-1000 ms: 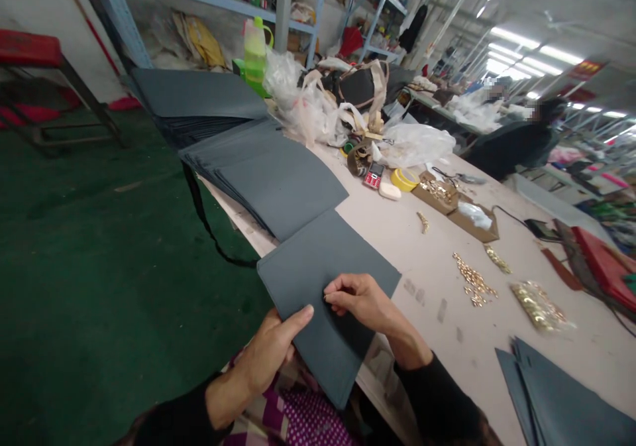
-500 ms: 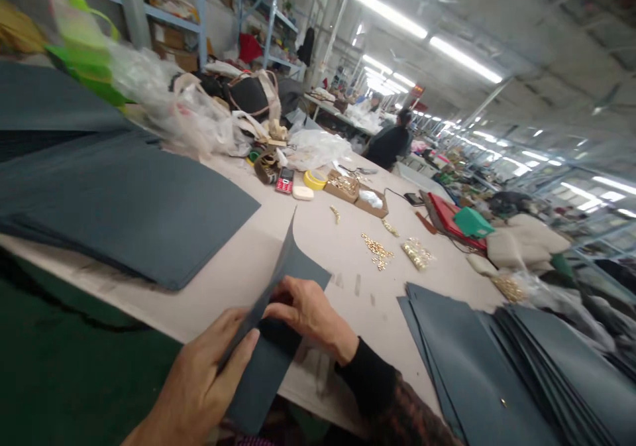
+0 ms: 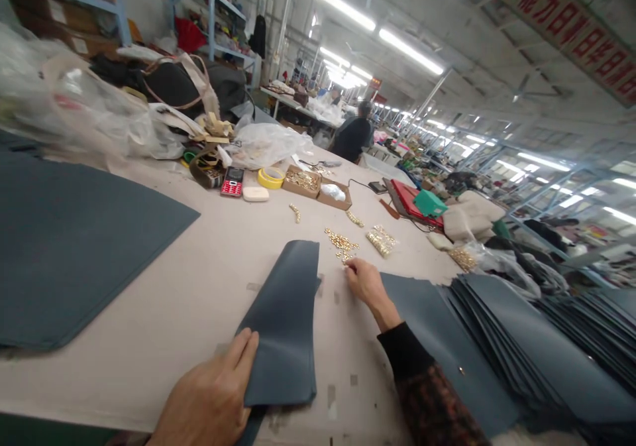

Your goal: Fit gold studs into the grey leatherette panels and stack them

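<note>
A dark blue-grey sheet (image 3: 291,327), leather-like and folded over on itself, lies on the table before me. My left hand (image 3: 211,390) grips its near left edge, with the fingers on top. Beyond the sheet's right side, my right hand (image 3: 368,290) reaches to the near edge of a scatter of small gold metal pieces (image 3: 340,239). Its thumb and forefinger are pinched together at the pieces; whatever is between the fingertips is too small to make out. A clear bag of gold pieces (image 3: 381,240) lies just past that hand.
Stacks of similar sheets lie at left (image 3: 84,247) and right (image 3: 437,340); one right-hand sheet bears a small gold fitting (image 3: 462,370). Farther back are cardboard boxes (image 3: 301,182), yellow tape (image 3: 271,177), a red phone (image 3: 232,182) and plastic bags (image 3: 271,144). A person (image 3: 354,136) sits beyond.
The view has swung right. The sheet, first flat at the table edge and then bent up, now lies folded on the table. My right hand has left it for the gold pieces.
</note>
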`<state>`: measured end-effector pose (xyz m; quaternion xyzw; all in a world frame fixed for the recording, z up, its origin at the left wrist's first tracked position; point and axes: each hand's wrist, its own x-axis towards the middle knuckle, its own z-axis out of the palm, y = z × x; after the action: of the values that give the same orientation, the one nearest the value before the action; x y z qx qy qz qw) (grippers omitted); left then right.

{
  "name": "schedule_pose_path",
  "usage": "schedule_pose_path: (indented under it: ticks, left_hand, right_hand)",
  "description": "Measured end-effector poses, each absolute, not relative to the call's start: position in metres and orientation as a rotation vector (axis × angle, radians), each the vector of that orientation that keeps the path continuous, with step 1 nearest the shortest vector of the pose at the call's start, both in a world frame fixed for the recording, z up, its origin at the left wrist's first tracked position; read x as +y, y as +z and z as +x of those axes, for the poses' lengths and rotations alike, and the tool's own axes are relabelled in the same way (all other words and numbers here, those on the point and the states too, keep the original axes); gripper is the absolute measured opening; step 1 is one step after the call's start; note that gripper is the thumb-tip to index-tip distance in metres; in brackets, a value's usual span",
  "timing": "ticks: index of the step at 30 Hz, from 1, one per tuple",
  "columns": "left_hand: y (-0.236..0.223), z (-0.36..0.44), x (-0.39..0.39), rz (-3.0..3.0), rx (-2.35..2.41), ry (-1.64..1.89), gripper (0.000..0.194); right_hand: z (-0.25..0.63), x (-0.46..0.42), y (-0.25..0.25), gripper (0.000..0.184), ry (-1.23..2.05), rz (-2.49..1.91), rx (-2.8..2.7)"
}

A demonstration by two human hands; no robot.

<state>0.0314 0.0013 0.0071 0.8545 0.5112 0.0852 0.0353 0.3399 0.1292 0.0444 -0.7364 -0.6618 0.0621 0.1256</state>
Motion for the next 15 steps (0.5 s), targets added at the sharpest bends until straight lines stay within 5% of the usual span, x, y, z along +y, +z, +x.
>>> schedule_pose_path:
  ticks: [15]
  left_hand:
    - [-0.003,0.022,-0.003,2.825,1.555,0.576,0.063]
  right_hand:
    - [0.361,0.177,0.045,0.027,-0.029,-2.409,-2.173]
